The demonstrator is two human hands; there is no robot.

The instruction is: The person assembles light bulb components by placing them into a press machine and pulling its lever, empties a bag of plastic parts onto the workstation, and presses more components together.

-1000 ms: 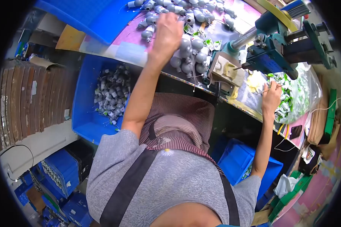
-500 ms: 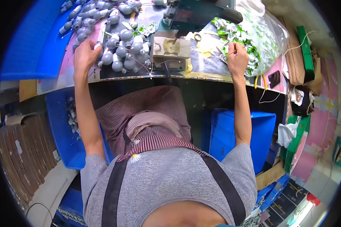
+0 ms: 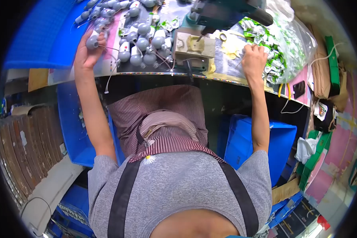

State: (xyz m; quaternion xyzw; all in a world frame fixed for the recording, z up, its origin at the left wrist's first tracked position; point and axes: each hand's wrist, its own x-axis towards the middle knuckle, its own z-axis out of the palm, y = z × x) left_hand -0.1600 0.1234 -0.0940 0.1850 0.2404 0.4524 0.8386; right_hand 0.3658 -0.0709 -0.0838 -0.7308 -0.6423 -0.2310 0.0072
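My left hand (image 3: 87, 53) is at the left of the worktable, fingers curled around a grey ball-ended, bulb-shaped part (image 3: 92, 42). A thin wire trails from that part towards a white plug over the table edge. Beside it lies a heap of similar grey-and-white bulb-shaped parts (image 3: 136, 60) with wires. My right hand (image 3: 254, 57) is palm down, fingertips bent together at the edge of a pile of small green-and-white pieces (image 3: 275, 65). Whatever its fingertips hold is hidden. Between my hands stands a dark machine (image 3: 226, 16) above a beige block (image 3: 194, 44) with a hollow.
A clear plastic bag (image 3: 299, 43) surrounds part of the green-and-white pile. Yellow-handled tool grips (image 3: 284, 90) and a dark phone-like object (image 3: 299, 89) are at the front right edge. Blue bins (image 3: 261, 139) stand below the table. A blue wall panel (image 3: 35, 35) borders the left.
My left hand has turned palm up, with a grey bulb-shaped part now showing in it. The right hand has turned over and lowered its fingertips near the pile. The view has shifted slightly.
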